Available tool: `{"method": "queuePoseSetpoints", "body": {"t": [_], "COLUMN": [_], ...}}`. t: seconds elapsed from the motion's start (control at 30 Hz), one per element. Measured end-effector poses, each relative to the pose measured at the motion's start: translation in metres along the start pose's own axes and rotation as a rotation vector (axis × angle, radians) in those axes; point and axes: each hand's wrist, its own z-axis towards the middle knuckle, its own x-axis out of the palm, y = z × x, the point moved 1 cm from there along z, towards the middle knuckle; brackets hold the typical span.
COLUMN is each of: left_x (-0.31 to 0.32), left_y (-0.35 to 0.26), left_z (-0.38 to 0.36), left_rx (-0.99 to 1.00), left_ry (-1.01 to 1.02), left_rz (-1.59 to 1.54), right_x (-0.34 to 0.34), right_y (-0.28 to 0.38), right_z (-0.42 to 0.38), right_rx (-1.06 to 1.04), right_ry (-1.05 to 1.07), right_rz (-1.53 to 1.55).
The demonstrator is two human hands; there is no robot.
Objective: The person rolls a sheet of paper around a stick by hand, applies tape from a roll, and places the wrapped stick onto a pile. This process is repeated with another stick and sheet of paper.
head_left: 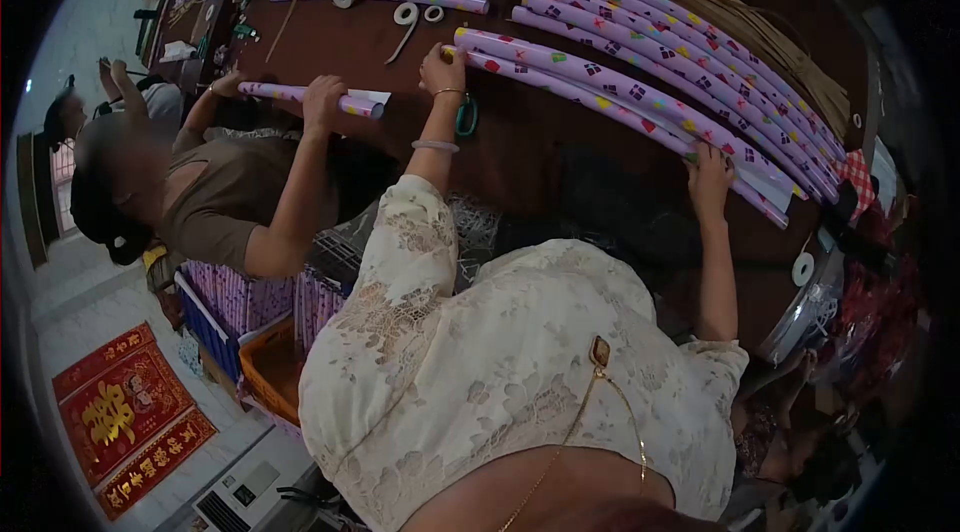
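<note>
We grasp the nearest patterned roll (580, 98), left hand (441, 70) at its left end, right hand (711, 178) toward its right end, its long axis slanting toward us rightward.

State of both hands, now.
Left hand: closed on one end of a lilac patterned roll.
Right hand: against that roll farther along; whether gripping, cannot be told.
</note>
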Motion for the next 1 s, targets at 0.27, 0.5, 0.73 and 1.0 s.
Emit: {"method": "queuePoseSetpoints", "body": {"t": [0.27, 0.5, 0.73, 1.0], "left_x": [0.034, 0.013, 0.022, 0.032], "left_y": [0.017, -0.002, -0.006, 0.003], "left_z": [-0.011, -0.023, -0.032, -0.036], "left_rx": [0.202, 0.123, -0.011, 0.205], "left_ry": [-0.016, 0.055, 0.046, 0.207], "left_rz": [-0.182, -0.041, -0.039, -0.338], "right_x": [-0.001, 0.000, 0.002, 0.006], "right_y": [-0.020, -0.021, -0.034, -0.047], "right_z": [-0.014, -0.009, -0.020, -0.032], "right_rx": [0.045, 0.071, 0.049, 0.175], "right_ry": [0.019, 0.008, -0.041, 0.071], "right_rz": [-0.038, -0.002, -0.054, 0.026]}}
